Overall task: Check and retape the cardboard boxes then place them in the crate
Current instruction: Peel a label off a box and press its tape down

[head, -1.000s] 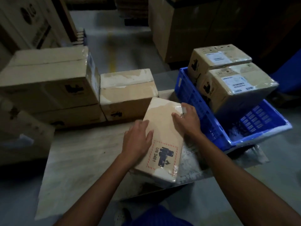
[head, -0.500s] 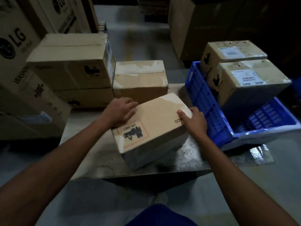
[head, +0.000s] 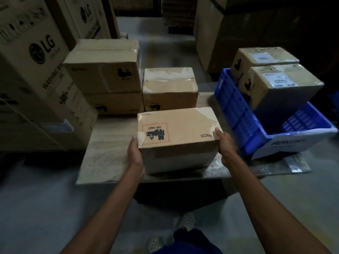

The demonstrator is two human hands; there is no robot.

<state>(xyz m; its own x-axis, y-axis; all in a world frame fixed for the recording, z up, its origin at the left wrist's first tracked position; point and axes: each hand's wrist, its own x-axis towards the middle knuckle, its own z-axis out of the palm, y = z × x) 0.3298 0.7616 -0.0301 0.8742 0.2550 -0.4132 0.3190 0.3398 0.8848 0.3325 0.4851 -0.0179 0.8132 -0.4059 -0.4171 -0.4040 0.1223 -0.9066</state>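
- We have the cardboard box (head: 177,129) gripped between both hands, its base on or just above the tabletop (head: 110,143); we cannot tell which.
- Our left hand (head: 134,154) presses flat against the box's left side, thumb at the top edge beside the red-dashed UN 3481 label (head: 155,132).
- Our right hand (head: 224,143) clasps the right side, with its fingertips (head: 217,130) curled onto the top face near the printed lettering.
- The blue crate (head: 236,116) stands at the tabletop's right end, near the box but apart from it, with two labelled boxes (head: 280,85) stacked in its far part.
- Behind the held box sits a worn carton (head: 169,88), and left of that a larger box (head: 102,66) stacked on another.
- Tall LG cartons (head: 36,70) stand on the left, against the tabletop's edge.
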